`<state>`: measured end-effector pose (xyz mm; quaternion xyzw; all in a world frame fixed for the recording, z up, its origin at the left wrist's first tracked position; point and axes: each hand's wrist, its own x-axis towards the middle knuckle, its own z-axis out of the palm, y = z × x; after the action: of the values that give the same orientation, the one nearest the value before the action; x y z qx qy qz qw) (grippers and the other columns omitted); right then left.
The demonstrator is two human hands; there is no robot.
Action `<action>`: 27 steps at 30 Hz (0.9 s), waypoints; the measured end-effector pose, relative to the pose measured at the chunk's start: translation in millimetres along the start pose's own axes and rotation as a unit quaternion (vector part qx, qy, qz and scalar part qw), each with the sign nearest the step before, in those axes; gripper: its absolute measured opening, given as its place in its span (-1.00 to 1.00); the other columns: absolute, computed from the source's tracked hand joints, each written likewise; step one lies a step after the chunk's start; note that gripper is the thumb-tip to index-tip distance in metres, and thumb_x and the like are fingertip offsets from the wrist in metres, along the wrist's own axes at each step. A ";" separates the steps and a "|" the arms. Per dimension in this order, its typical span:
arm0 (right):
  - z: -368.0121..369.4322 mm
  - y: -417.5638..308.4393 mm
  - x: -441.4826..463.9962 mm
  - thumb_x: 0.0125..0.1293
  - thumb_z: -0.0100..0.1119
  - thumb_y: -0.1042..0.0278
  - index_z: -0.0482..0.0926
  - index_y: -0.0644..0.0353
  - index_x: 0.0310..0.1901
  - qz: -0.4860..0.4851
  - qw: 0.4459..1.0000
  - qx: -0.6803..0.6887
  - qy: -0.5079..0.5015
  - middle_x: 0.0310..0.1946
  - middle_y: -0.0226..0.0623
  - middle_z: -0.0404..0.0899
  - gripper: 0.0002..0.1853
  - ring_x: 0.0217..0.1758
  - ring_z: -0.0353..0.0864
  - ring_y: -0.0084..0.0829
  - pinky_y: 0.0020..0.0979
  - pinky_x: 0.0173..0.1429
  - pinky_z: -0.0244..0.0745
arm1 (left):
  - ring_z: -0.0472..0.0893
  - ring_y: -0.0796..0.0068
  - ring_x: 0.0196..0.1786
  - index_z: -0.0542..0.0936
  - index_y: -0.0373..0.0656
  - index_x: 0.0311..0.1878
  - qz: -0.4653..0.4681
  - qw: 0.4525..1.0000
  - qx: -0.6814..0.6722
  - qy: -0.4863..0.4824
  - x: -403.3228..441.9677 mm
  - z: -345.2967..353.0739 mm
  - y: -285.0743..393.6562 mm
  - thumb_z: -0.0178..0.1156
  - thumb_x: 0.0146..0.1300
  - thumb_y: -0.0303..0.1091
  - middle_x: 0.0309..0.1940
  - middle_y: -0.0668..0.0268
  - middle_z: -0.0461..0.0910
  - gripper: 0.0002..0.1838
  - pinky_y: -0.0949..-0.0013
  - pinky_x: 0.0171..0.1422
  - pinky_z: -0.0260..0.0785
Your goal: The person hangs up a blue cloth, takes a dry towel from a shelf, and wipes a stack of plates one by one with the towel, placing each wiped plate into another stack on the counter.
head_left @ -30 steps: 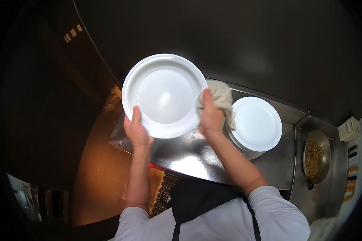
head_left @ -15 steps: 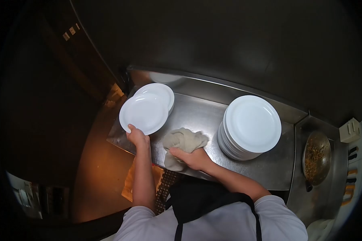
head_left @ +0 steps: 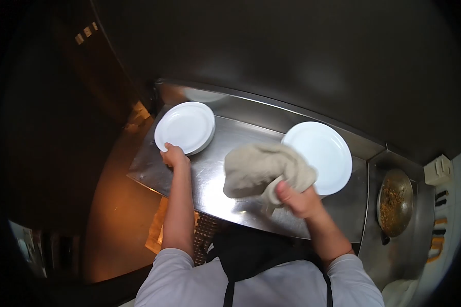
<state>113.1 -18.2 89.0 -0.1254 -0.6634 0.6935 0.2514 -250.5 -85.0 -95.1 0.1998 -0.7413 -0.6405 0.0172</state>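
At the near rim of a white plate (head_left: pixel 185 126), my left hand (head_left: pixel 175 155) grips its edge, the thumb over the rim. That plate lies on top of a short stack at the left end of the steel counter (head_left: pixel 217 197). A beige cloth (head_left: pixel 264 166) is bunched in my right hand (head_left: pixel 299 200), its loose part hanging out to the left, slightly blurred. Behind the cloth, on the right, rises a taller stack of white plates (head_left: pixel 325 156); the cloth and hand cover part of its near left side.
A pan (head_left: pixel 395 202) with brown food in it sits in the lower steel section to the right. Beyond it is a white box-like holder (head_left: pixel 438 170) by the wall. A raised steel ledge (head_left: pixel 261 113) runs along the counter's back.
My left hand has brought the plate back onto the left stack, so the two now line up. My right hand has lifted the cloth off the counter and moved right, towards the taller stack.
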 end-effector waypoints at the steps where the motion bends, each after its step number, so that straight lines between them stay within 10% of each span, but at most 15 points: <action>1: -13.4 -13.2 -2.1 0.36 0.30 0.10 0.33 0.32 0.35 -0.001 1.000 0.014 0.023 0.10 -0.23 0.56 -0.33 0.15 0.56 -0.40 -0.32 0.24 0.48 | 0.49 -0.16 0.29 0.32 -0.40 0.40 -0.002 0.999 0.053 0.000 1.0 2.1 1.2 0.00 0.51 -0.07 0.27 -0.18 0.45 -0.38 0.04 0.39 0.35; 4: -42.6 -63.8 4.9 0.45 0.20 0.13 0.44 0.35 0.25 -0.080 0.989 0.089 0.088 0.02 -0.22 0.61 -0.49 0.07 0.63 -0.42 -0.39 0.16 0.53 | 0.33 -0.20 0.42 0.12 -0.31 0.53 -0.002 0.986 0.164 0.014 -7.4 3.8 10.0 -0.01 0.45 0.17 0.39 -0.18 0.30 -0.16 -0.04 0.50 0.17; 9: -154.9 -62.8 29.7 0.43 0.19 -0.13 0.47 0.41 0.20 0.188 0.965 0.114 0.140 -0.03 -0.21 0.66 -0.34 -0.11 0.71 -0.42 -0.41 0.02 0.61 | 0.25 -0.11 0.48 0.06 -0.33 0.55 0.197 0.975 0.104 0.021 -45.7 -14.3 2.6 0.00 0.48 0.06 0.45 -0.14 0.22 -0.19 0.03 0.54 0.09; 10: -193.7 -39.2 33.5 0.38 0.25 -0.12 0.47 0.39 0.19 0.256 0.944 -0.118 0.170 0.03 -0.09 0.64 -0.33 -0.02 0.69 -0.29 -0.32 0.07 0.59 | 0.25 -0.08 0.49 0.07 -0.33 0.54 0.227 0.971 0.070 -0.003 -53.9 -21.2 -5.0 0.01 0.48 -0.01 0.45 -0.12 0.22 -0.23 0.05 0.55 0.08; 12: -206.9 -5.9 17.2 0.32 0.31 -0.09 0.46 0.38 0.22 0.048 0.746 -0.574 0.335 0.13 0.07 0.56 -0.31 0.13 0.63 -0.15 -0.23 0.17 0.53 | 0.25 -0.03 0.49 0.10 -0.35 0.53 0.259 0.958 -0.036 -0.119 -74.2 -35.1 -19.6 0.03 0.48 -0.14 0.44 -0.11 0.23 -0.30 0.08 0.56 0.05; 14: -197.0 9.1 4.0 0.25 0.32 -0.15 0.34 0.21 0.41 0.008 0.828 -0.529 0.189 0.36 0.24 0.32 -0.18 0.43 0.35 0.07 -0.03 0.43 0.29 | 0.26 0.01 0.48 0.14 -0.35 0.50 0.256 0.906 -0.177 -0.287 -115.6 -49.5 -35.0 0.06 0.47 -0.27 0.43 -0.09 0.24 -0.35 0.10 0.57 0.02; 16: -139.9 9.5 -2.2 0.26 0.18 -0.33 0.22 -0.02 0.52 0.123 0.661 -0.740 -0.005 0.53 0.28 -0.02 -0.10 0.61 -0.02 0.18 0.19 0.56 -0.07 | 0.25 0.02 0.47 0.17 -0.37 0.48 0.334 0.824 -0.026 -0.457 -169.0 -70.1 -38.2 0.14 0.42 -0.28 0.41 -0.08 0.26 -0.33 0.10 0.58 0.00; 20: -164.9 77.4 58.3 0.23 0.21 -0.33 0.16 -0.19 0.55 0.050 0.683 -0.715 0.142 0.58 0.22 -0.18 -0.09 0.66 -0.20 0.16 0.17 0.60 -0.22 | 0.08 -0.14 0.56 -0.04 -0.47 0.53 0.426 0.672 -0.033 -0.605 -249.0 -55.0 -56.2 0.21 0.34 0.15 0.50 -0.24 0.04 0.04 0.06 0.62 -0.13; 23: -138.8 87.8 60.4 0.24 0.29 -0.03 0.29 -0.22 0.49 -0.040 0.755 -0.654 0.022 0.54 0.15 0.03 -0.23 0.60 0.01 0.13 0.02 0.60 -0.07 | 0.05 -0.01 0.58 -0.37 -0.45 0.54 0.349 0.677 -0.069 -0.645 -282.2 -29.7 -62.4 0.12 0.27 0.42 0.54 -0.21 -0.10 0.30 0.13 0.62 -0.12; 25: -109.8 60.2 21.6 0.18 0.34 0.18 0.34 -0.26 0.47 -0.033 0.804 -0.590 -0.070 0.50 0.09 0.15 -0.23 0.55 0.13 0.09 -0.02 0.58 0.00 | 0.06 -0.02 0.57 -0.44 -0.39 0.54 0.416 0.591 0.017 -0.691 -280.5 -21.0 -60.1 0.42 0.06 0.30 0.52 -0.21 -0.05 0.47 0.09 0.63 -0.10; 27: -116.6 30.8 -17.0 0.20 0.33 0.15 0.34 -0.26 0.47 0.018 0.805 -0.576 -0.141 0.50 0.09 0.14 -0.25 0.57 0.09 0.10 -0.02 0.58 0.01 | -0.04 -0.17 0.59 -0.42 -0.42 0.53 0.349 0.651 -0.029 -0.674 -280.1 -25.4 -58.1 0.57 -0.21 0.25 0.52 -0.30 -0.17 0.61 0.00 0.64 -0.16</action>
<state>181.0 73.2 45.7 -0.1598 -0.9667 0.1986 0.0239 30.2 -25.6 -81.6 -0.5604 -0.5453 -0.5668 -0.2594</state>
